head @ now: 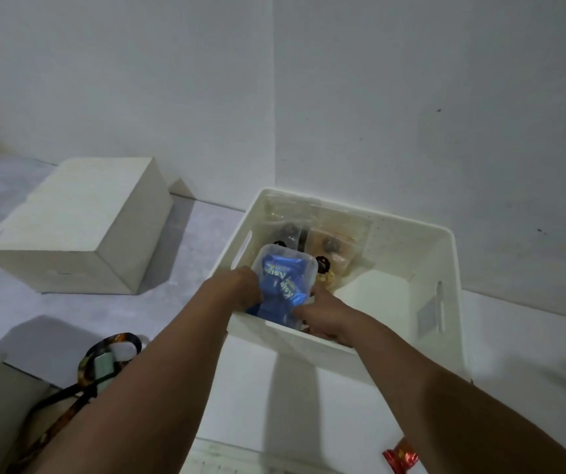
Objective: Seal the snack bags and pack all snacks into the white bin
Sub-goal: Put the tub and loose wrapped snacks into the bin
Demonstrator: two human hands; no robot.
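The white bin (446, 254) stands against the wall at centre right. Inside its near left corner sits a clear plastic container (283, 278) filled with blue-wrapped snacks. My left hand (239, 285) grips the container's left side. My right hand (322, 314) holds its near right corner, fingers partly hidden under it. Behind the container, against the bin's far wall, stand two clear snack bags, a dark one (288, 230) and a peach-coloured one (338, 242). A red snack wrapper (399, 456) lies on the table at the bottom right, outside the bin.
A closed pale box (76, 227) sits on the table to the left. A patterned lanyard with a pale green tag (103, 364) hangs by my left forearm. Walls meet in a corner right behind the bin.
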